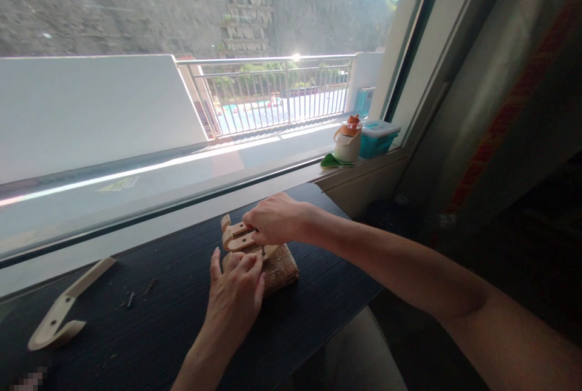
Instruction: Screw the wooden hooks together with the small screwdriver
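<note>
Light wooden hook-shaped pieces (235,235) lie on a rough brown block (282,270) on the dark table (150,330) by the window. My left hand (235,295) presses down on the pieces and the block, fingers together. My right hand (274,219) is closed just above them, pinching a small dark screw or pin (262,251) that points down at the wood. What else its fingers hold is hidden.
Another wooden hook (63,313) lies at the table's left. Small dark screws (131,299) are scattered between it and my hands. On the sill at the right stand a white pot with an orange lid (348,139) and a teal box (378,137).
</note>
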Action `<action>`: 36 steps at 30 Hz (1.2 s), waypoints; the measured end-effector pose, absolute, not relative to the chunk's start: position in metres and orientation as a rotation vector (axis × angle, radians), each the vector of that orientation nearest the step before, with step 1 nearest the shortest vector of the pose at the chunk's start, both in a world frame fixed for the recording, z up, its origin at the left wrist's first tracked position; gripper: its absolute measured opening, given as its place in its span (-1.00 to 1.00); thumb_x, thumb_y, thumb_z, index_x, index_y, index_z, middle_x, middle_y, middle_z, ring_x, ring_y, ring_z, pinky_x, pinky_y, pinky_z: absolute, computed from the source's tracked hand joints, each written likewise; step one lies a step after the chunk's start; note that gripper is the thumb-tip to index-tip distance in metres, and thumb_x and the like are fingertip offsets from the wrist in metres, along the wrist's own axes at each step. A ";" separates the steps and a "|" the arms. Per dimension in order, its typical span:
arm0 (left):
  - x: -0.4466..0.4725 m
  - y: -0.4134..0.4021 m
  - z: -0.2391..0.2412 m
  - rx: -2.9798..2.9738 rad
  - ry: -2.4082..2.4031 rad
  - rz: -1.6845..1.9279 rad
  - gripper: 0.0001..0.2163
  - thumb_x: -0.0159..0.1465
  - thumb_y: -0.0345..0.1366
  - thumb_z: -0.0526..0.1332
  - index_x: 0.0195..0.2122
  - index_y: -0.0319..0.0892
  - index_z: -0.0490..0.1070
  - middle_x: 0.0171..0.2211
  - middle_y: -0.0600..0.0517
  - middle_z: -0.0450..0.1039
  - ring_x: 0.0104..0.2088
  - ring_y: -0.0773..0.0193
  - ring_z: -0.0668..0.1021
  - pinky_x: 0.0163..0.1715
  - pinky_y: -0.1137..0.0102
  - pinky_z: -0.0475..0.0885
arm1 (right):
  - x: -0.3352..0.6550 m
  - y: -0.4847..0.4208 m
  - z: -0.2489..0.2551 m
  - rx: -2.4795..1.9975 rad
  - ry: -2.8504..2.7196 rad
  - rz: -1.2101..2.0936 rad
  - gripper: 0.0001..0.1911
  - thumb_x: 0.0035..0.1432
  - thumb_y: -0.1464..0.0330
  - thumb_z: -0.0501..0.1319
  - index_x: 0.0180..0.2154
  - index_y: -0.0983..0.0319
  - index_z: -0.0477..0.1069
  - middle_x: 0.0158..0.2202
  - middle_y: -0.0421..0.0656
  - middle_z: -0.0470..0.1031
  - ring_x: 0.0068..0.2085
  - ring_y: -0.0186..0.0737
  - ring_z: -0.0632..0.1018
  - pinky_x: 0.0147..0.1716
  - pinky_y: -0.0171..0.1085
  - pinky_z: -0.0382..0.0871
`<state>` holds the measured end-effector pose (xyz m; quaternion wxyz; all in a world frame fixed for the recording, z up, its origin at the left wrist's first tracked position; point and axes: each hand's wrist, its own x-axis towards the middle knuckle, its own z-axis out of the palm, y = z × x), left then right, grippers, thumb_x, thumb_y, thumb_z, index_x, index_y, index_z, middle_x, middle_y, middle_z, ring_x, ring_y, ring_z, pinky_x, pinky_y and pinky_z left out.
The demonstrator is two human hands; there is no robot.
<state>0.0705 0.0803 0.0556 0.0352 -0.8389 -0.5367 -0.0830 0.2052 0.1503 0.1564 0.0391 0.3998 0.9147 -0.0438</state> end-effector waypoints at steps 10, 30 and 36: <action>0.067 0.080 0.052 -2.584 -1.629 -0.271 -0.73 0.25 -0.36 0.05 -0.06 -0.15 0.43 -0.15 0.00 0.51 -0.03 0.08 0.41 0.20 -0.13 -0.15 | 0.205 0.154 0.148 1.251 2.822 -0.181 -0.73 0.18 0.37 0.03 -0.18 0.26 0.45 -0.18 0.00 0.53 -0.13 -0.03 0.52 -0.28 -0.19 0.33; 0.067 0.082 0.052 -2.581 -1.624 -0.280 -0.74 0.24 -0.37 0.06 -0.10 -0.13 0.44 -0.14 -0.01 0.51 -0.04 0.09 0.43 0.19 -0.12 -0.12 | 0.202 0.149 0.148 1.214 2.851 -0.197 -0.74 0.19 0.37 0.02 -0.23 0.28 0.46 -0.22 0.03 0.54 -0.15 -0.10 0.54 -0.28 -0.23 0.34; 0.068 0.082 0.053 -2.582 -1.615 -0.282 -0.74 0.24 -0.37 0.05 -0.10 -0.13 0.44 -0.15 0.00 0.51 -0.04 0.09 0.43 0.19 -0.11 -0.10 | 0.201 0.153 0.140 1.409 2.825 -0.174 -0.69 0.21 0.34 -0.03 -0.24 0.31 0.45 -0.23 0.05 0.54 -0.16 -0.05 0.54 -0.27 -0.17 0.35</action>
